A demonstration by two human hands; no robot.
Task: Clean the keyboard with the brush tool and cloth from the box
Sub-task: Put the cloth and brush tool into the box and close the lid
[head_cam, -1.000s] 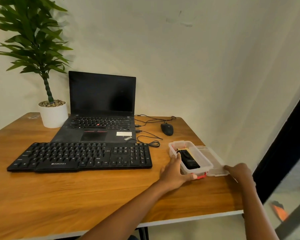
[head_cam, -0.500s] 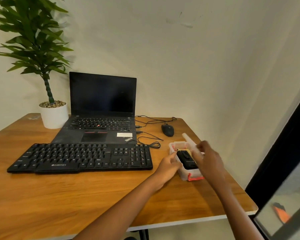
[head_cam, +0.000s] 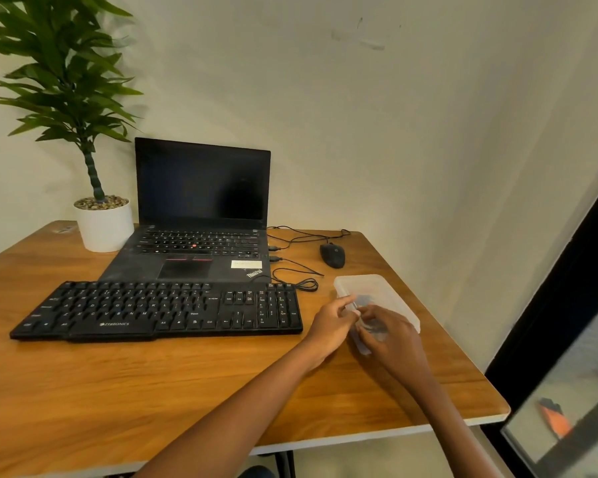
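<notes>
A: What are the fingers doing?

B: The left fingers (head_cam: 347, 301) are partly curled, their tips at the left rim of the box (head_cam: 390, 294); blur hides whether they pinch it. The right fingers (head_cam: 372, 313) curl over the box's near end and hold it.

A: And the hands themselves?

B: The left hand (head_cam: 328, 327) lies just left of the box; the right hand (head_cam: 396, 341) covers its near end; both forearms reach in from the near edge.

A: Where does the box sit?

B: On the table (head_cam: 152, 391), near its right side, just right of the keyboard (head_cam: 159, 310); its top looks cloudy and translucent; something dark shows through, too blurred to name.

A: The keyboard?

B: Black, flat on the table, left of the box and apart from it; neither hand touches it.

A: Beyond that?

B: A laptop (head_cam: 201, 215) stands open just behind the keyboard, screen dark; a mouse (head_cam: 332, 255) lies on the far side of the box; a cable (head_cam: 297, 281) coils between laptop and box; a plant (head_cam: 66, 81) in a white pot stands at the far left, beside the laptop.
</notes>
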